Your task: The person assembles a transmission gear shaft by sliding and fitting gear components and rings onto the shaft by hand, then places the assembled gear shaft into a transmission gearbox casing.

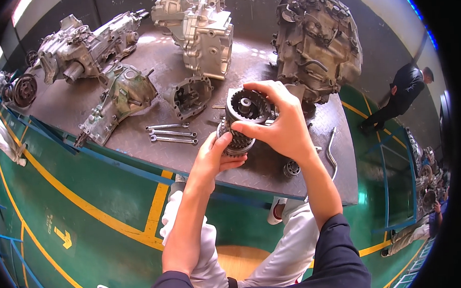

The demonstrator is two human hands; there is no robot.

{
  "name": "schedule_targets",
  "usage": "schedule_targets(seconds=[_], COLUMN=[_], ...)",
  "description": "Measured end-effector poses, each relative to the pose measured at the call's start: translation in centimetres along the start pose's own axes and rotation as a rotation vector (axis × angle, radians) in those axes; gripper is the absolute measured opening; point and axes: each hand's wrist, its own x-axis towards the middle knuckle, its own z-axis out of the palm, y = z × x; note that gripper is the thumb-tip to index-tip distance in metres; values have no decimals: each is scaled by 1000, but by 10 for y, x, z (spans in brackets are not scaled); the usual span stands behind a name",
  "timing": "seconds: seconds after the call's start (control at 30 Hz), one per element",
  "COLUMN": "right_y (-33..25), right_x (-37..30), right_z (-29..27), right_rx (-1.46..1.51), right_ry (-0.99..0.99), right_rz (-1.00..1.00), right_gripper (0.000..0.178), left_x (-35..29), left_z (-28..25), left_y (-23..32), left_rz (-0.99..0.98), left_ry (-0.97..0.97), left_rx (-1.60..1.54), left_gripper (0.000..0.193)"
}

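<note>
A dark metal gear shaft assembly (pixel 236 140) is held up over the near edge of the workbench, tilted with its round end toward me. At that end a toothed ring (pixel 248 106) surrounds a central shaft tip. My left hand (pixel 210 158) supports the lower gears from below, thumb along their side. Thumb and fingers of my right hand (pixel 284 117) curve around the toothed ring, gripping its rim. Part of the assembly's far side is hidden behind my right hand. Beneath my right forearm, a small ball bearing (pixel 291 168) lies on the bench.
Three wrenches (pixel 172 134) lie left of my hands. Behind them sit an open housing (pixel 190 97), a greenish casing (pixel 121 95) and large gearboxes (pixel 204 41). A bent metal rod (pixel 332 154) lies at right. Beyond the bench's right side stands a person (pixel 407 90).
</note>
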Motion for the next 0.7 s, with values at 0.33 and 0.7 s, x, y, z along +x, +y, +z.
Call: schedule_targets(seconds=[0.33, 0.7], right_y=[-9, -4], right_x=[3, -1], right_z=[10, 10], right_rx=[-73, -76], right_ry=[79, 101], right_rz=[63, -25], right_gripper=[68, 66], left_x=[2, 3], left_z=[-1, -7], left_y=[0, -5], left_rz=[12, 16], left_ry=[27, 9], left_rx=[37, 56], left_gripper=[58, 69])
